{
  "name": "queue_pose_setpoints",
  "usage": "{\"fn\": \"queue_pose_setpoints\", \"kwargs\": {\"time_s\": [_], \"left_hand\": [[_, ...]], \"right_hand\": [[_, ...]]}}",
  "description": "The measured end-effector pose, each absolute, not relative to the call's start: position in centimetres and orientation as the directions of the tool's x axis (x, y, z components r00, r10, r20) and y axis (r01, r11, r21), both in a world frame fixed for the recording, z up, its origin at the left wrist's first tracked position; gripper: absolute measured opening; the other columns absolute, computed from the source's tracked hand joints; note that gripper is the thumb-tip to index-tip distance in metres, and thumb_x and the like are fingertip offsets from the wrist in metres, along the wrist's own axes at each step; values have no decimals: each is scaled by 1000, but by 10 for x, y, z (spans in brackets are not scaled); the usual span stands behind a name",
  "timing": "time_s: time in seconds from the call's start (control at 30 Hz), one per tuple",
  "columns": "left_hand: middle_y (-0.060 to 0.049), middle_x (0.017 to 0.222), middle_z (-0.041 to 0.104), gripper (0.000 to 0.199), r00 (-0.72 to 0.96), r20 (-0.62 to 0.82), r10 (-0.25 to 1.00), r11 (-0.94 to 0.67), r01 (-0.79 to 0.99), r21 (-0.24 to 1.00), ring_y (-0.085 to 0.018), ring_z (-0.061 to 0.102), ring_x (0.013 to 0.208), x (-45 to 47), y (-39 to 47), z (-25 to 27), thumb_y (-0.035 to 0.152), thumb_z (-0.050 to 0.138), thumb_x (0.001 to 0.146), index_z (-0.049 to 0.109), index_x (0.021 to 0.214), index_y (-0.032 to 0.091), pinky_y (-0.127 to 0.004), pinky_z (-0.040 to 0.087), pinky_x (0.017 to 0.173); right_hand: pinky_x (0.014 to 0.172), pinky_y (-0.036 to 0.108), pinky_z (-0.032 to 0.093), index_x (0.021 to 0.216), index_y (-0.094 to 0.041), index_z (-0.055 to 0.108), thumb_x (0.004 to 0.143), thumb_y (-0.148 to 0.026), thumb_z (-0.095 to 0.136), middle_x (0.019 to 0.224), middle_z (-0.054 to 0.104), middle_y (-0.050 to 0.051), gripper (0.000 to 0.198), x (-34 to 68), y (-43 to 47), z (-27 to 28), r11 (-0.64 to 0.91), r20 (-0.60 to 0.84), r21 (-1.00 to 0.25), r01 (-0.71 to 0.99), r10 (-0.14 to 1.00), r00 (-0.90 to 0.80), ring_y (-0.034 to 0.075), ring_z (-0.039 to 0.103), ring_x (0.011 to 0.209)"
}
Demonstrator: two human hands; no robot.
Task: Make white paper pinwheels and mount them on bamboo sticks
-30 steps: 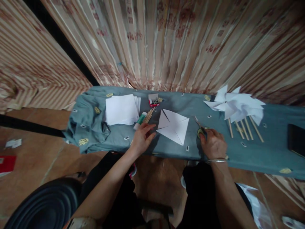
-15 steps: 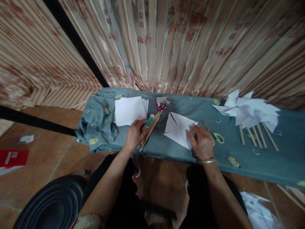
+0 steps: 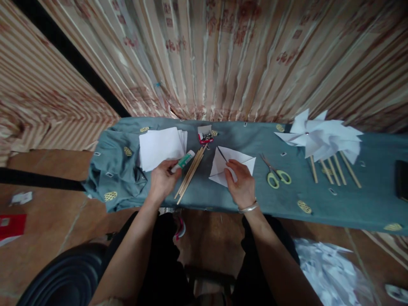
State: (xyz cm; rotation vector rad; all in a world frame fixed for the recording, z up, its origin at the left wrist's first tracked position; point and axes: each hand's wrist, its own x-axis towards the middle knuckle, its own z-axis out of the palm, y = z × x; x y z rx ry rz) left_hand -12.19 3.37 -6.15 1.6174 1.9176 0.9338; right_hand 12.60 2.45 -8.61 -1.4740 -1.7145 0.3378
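My left hand (image 3: 164, 178) is closed on a green-and-white glue stick (image 3: 185, 160), lifted and tilted to the right above several wooden sticks (image 3: 193, 174). My right hand (image 3: 240, 180) rests over a white paper square (image 3: 219, 163) with slits running in from its corners. Its fingers reach the middle of the paper, with the thumb apart from them. Scissors (image 3: 274, 174) with pale green handles lie to the right of the square, blades pointing away from me. Left of the sticks is a stack of white paper (image 3: 161, 148).
A small red box of metal pins (image 3: 205, 135) stands behind the sticks. Several white paper pinwheels (image 3: 325, 134) on sticks lie at the right on the blue-green cloth (image 3: 255, 197). A dark object (image 3: 401, 178) sits at the right edge. White paper scraps (image 3: 331, 267) are on the floor.
My left hand has lifted the glue stick off the cloth. My right hand has moved from the square's right corner to its middle. The whole view has shifted slightly.
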Motion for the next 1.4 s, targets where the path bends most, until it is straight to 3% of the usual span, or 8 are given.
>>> {"fn": "queue_pose_setpoints", "kwargs": {"time_s": [0.17,0.3,0.4,0.57,0.73,1.03,1.2,1.4], "left_hand": [[-6,89,75,41,-226,-70,972,101,126,987,-19,66,78,-107,29,-42,41,78,60,73,91,15,-30,53,76],[-7,83,74,37,137,-232,963,241,-58,969,-20,68,76,-59,12,-36,39,81,61,75,89,15,-32,54,75],[-9,93,75,30,334,-220,917,262,-85,961,-21,68,89,-26,1,-40,34,78,66,75,89,15,-33,53,84],[-9,96,72,27,347,-233,908,256,-22,966,-20,67,87,-6,2,-50,32,72,74,74,97,16,-31,53,80],[-8,99,68,29,314,-82,946,4,244,970,-20,65,92,-6,13,-47,27,64,81,70,108,18,-32,52,85],[-12,121,60,35,426,178,887,-408,546,732,-24,56,113,6,24,-59,14,43,89,60,120,17,-42,49,98],[-17,132,55,35,543,146,827,-511,618,598,-29,54,119,13,19,-67,13,48,87,57,121,12,-49,50,101],[-21,135,54,34,598,75,798,-531,638,557,-29,57,114,10,11,-70,10,50,86,57,119,6,-46,53,98]], "right_hand": [[92,39,53,107,-23,69,88,-37,58,111,72,8,26,125,4,-63,140,180,-904,405,982,62,22,67,97],[82,34,56,110,-24,67,78,-47,71,107,73,6,40,133,-8,-51,-130,-121,-989,-66,985,-125,20,69,90],[81,33,55,104,-24,70,74,-46,75,100,74,4,38,144,-9,-49,-241,-206,-946,-216,963,-172,19,69,87],[67,28,52,80,-21,72,74,-47,75,83,74,3,28,172,-1,-51,-229,-230,-964,-133,973,-3,17,65,74],[45,20,43,76,-22,67,80,-57,65,77,72,2,36,203,16,-54,-211,-273,-945,-252,930,245,9,56,54],[60,23,57,81,-19,70,64,-47,82,74,71,0,35,189,41,-74,-274,-314,-940,-203,928,200,10,64,61],[63,28,58,78,-19,69,67,-48,79,72,70,1,33,178,47,-79,-226,-213,-973,40,955,209,13,65,63],[63,30,57,84,-19,70,68,-44,80,75,72,1,32,173,46,-84,-175,-156,-982,68,962,226,14,65,63]]}}
